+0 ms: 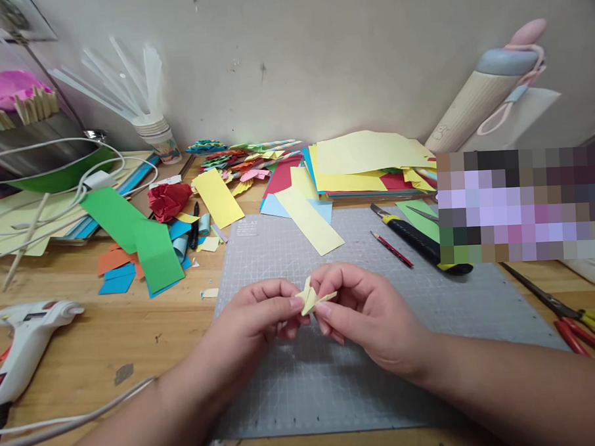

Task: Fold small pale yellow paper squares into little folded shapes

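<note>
Two bare forearms (133, 408) enter from the lower corners of the frame and meet near its centre, where a small folded piece of pale-yellow paper (309, 300) is held above a grey gridded cutting mat (305, 387). At its left side, the left hand (264, 308) pinches it between thumb and fingertips; the right hand (368, 312) is likewise closed on it from the right, with one pointed end sticking out past the thumb. Just beyond the hands, a pale-yellow paper strip (312, 222) slants across the mat's far edge. Right of centre, a red-and-black pencil (392, 250) lies on the mat near a black-and-yellow utility knife (416, 239), while a hand tool with red and yellow handles (573, 329) rests at the right edge. Left of the mat, on the wooden table (184, 346), are two overlapping green paper strips (158, 255) and a crumpled red paper flower (169, 201); a white glue gun (36, 346) lies at the left edge. Along the wall, from upper left to upper right, stand a metal pot (32, 139) with a green base, stacked paper cups (162, 143) holding translucent sticks (124, 82), a pile of coloured paper (368, 153) and a tilted cream bottle (469, 100).
</note>
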`<state>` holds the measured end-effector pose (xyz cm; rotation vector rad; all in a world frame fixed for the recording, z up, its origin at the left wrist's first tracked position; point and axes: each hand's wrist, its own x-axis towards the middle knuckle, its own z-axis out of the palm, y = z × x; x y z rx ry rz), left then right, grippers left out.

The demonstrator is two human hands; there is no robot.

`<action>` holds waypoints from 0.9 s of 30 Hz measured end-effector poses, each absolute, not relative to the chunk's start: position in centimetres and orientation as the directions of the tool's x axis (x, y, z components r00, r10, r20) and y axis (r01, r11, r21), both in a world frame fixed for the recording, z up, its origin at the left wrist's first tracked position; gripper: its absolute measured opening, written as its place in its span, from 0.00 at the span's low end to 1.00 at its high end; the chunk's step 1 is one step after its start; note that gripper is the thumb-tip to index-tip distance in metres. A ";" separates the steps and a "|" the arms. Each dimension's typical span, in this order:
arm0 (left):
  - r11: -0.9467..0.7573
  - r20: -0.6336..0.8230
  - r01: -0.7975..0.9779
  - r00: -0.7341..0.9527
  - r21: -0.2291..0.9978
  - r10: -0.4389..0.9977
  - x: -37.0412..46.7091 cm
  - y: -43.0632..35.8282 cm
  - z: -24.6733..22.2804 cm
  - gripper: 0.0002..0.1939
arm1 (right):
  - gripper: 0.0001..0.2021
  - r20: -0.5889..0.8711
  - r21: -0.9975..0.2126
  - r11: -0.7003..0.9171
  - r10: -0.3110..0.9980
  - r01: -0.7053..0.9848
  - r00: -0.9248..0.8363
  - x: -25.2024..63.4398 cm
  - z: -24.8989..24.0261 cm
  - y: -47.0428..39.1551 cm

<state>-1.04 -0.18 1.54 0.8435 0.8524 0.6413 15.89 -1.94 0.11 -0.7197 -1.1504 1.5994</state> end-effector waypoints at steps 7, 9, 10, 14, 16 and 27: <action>0.547 -0.388 -0.166 0.541 0.821 0.746 -1.1 -0.1 1.4 0.09 | 0.05 0.107 -0.921 -0.030 0.939 -0.390 -0.326 15.9 0.2 -1.9; 0.461 -0.337 -0.139 0.506 0.877 0.794 -0.9 -0.3 1.4 0.09 | 0.06 0.089 -0.937 -0.026 0.946 -0.347 -0.312 15.9 0.0 -1.8; 0.402 -0.302 -0.117 0.480 0.908 0.824 -0.9 -0.4 1.4 0.09 | 0.06 0.083 -0.949 -0.018 0.950 -0.316 -0.302 15.9 -0.1 -1.7; 0.205 -0.195 0.019 0.406 0.979 0.893 -0.7 -0.5 1.5 0.11 | 0.07 0.046 -0.982 -0.011 0.955 -0.191 -0.294 15.9 -0.3 -1.6; 0.173 -0.177 0.046 0.383 0.984 0.907 -0.7 -0.3 1.6 0.08 | 0.07 0.015 -0.979 -0.048 0.953 -0.199 -0.303 15.9 -0.2 -1.5; 0.061 -0.112 0.146 0.365 0.987 0.924 -0.7 -0.6 2.0 0.04 | 0.04 0.018 -0.908 -0.087 0.969 -0.411 -0.246 16.1 -0.3 -1.3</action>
